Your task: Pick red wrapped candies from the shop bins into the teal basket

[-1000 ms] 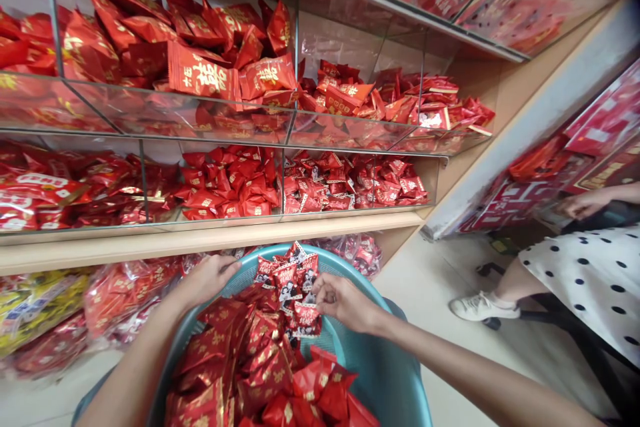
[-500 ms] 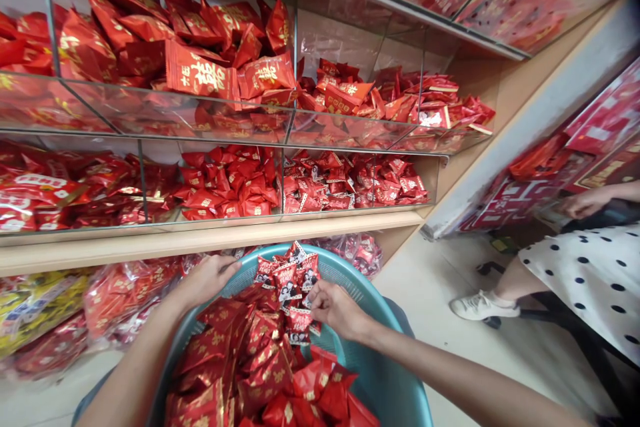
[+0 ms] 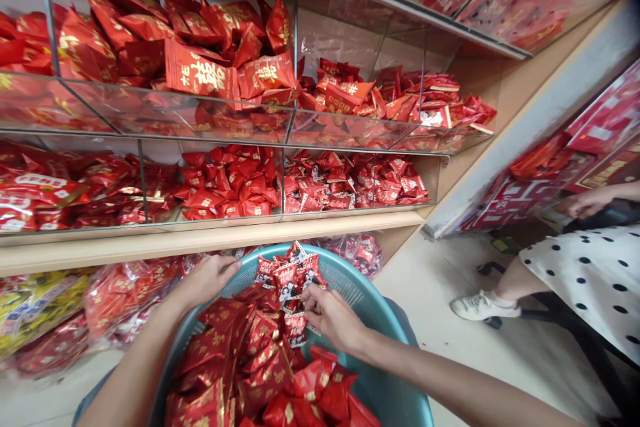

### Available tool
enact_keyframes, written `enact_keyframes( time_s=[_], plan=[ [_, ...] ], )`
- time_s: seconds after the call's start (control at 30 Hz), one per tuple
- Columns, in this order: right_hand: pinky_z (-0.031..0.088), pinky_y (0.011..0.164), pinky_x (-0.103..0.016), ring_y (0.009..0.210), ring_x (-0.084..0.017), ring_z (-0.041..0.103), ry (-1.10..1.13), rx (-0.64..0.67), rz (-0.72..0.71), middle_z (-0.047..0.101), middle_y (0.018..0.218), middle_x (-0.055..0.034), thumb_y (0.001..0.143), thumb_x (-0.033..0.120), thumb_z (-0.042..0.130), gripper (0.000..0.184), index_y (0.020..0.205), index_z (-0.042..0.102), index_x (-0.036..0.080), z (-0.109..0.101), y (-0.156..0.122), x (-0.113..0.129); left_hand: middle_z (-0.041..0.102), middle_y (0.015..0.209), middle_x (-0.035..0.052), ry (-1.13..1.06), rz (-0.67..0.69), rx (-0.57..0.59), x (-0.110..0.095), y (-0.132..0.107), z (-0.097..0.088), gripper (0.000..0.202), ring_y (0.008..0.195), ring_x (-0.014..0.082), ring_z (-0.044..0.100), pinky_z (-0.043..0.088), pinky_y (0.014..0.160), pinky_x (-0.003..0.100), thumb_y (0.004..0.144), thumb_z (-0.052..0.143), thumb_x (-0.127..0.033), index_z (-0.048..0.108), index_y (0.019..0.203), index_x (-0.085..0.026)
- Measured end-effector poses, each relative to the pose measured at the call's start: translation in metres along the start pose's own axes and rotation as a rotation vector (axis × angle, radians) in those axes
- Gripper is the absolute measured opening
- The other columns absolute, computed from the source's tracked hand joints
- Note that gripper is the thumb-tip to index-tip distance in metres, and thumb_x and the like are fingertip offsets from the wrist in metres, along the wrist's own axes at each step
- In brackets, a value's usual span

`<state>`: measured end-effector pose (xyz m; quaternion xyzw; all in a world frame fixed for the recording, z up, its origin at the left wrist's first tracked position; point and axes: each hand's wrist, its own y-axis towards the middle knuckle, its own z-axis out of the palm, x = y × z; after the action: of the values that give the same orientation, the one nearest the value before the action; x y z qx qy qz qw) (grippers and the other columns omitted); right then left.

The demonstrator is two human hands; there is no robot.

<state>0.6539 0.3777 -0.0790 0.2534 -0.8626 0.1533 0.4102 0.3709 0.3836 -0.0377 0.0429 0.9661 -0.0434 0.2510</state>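
A blue-green plastic basket [image 3: 357, 280] sits low in front of me, its far rim close to the shelf. My left hand [image 3: 213, 278] is closed over the basket's far-left rim. Inside, at the far side, lie several small red-and-white packets [image 3: 287, 282] printed with dark figures. The fingers of my right hand [image 3: 330, 317] are bent and pinched together on these small packets; the fingertips partly cover what they grip. Larger dark red packets with gold print [image 3: 215, 340] fill the left of the basket. Plain bright red packets [image 3: 320, 380] lie nearer me.
Shelves with clear-walled bins [image 3: 220, 197] of red packets rise ahead. Beneath the wooden shelf edge [image 3: 125, 243] are plastic bags of packets [image 3: 130, 293]. To the right, another person in a dotted skirt [image 3: 590, 280] sits, with a white shoe [image 3: 485, 305] on the tiled floor.
My right hand has shifted slightly left over the small packets, and one packet beneath it has moved a little left. My left hand stays on the rim.
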Motion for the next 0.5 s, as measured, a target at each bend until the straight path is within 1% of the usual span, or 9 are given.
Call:
enact_keyframes(
  time_s=[0.07, 0.17, 0.27, 0.4, 0.5],
  plan=[
    [0.033, 0.057, -0.022, 0.061, -0.011, 0.05, -0.1, -0.018, 0.002, 0.057, 0.068, 0.0032, 0.069, 0.009, 0.049, 0.028, 0.093, 0.052, 0.023, -0.003, 0.001, 0.003, 0.071, 0.09, 0.0078, 0.002, 0.001, -0.003, 0.0, 0.0, 0.0, 0.049, 0.084, 0.0247, 0.064, 0.044, 0.073, 0.029, 0.084, 0.031, -0.05, 0.068, 0.091, -0.019],
    [0.034, 0.057, -0.022, 0.062, -0.012, 0.054, -0.209, -0.019, 0.004, 0.06, 0.068, 0.0026, 0.069, 0.009, 0.05, 0.029, 0.094, 0.053, 0.023, -0.005, 0.002, 0.005, 0.071, 0.09, 0.0082, 0.011, 0.015, -0.005, 0.001, 0.0, 0.0, 0.048, 0.082, 0.0241, 0.064, 0.044, 0.072, 0.028, 0.084, 0.031, -0.049, 0.067, 0.092, -0.018],
    [0.037, 0.061, -0.021, 0.068, -0.013, 0.056, -0.228, -0.015, -0.052, 0.062, 0.074, 0.002, 0.071, 0.009, 0.05, 0.028, 0.095, 0.052, 0.024, -0.002, 0.0, 0.006, 0.071, 0.09, 0.0084, 0.024, 0.019, -0.003, 0.001, 0.0, 0.0, 0.049, 0.083, 0.0246, 0.064, 0.044, 0.071, 0.028, 0.085, 0.03, -0.048, 0.067, 0.092, -0.018],
    [0.039, 0.066, -0.022, 0.078, -0.014, 0.058, -0.245, -0.029, -0.104, 0.063, 0.087, 0.0004, 0.074, 0.011, 0.05, 0.027, 0.097, 0.053, 0.025, 0.001, -0.004, 0.01, 0.071, 0.091, 0.0092, 0.022, 0.009, -0.003, 0.0, 0.0, 0.0, 0.049, 0.084, 0.025, 0.064, 0.044, 0.072, 0.028, 0.085, 0.03, -0.048, 0.067, 0.093, -0.017],
    [0.041, 0.067, -0.022, 0.079, -0.014, 0.059, -0.253, -0.044, -0.13, 0.062, 0.093, -0.0001, 0.077, 0.013, 0.049, 0.026, 0.1, 0.053, 0.025, -0.005, -0.004, 0.017, 0.071, 0.09, 0.009, 0.003, 0.001, -0.007, -0.002, -0.002, -0.002, 0.049, 0.082, 0.0252, 0.064, 0.044, 0.072, 0.029, 0.083, 0.031, -0.048, 0.067, 0.093, -0.017]
  ],
)
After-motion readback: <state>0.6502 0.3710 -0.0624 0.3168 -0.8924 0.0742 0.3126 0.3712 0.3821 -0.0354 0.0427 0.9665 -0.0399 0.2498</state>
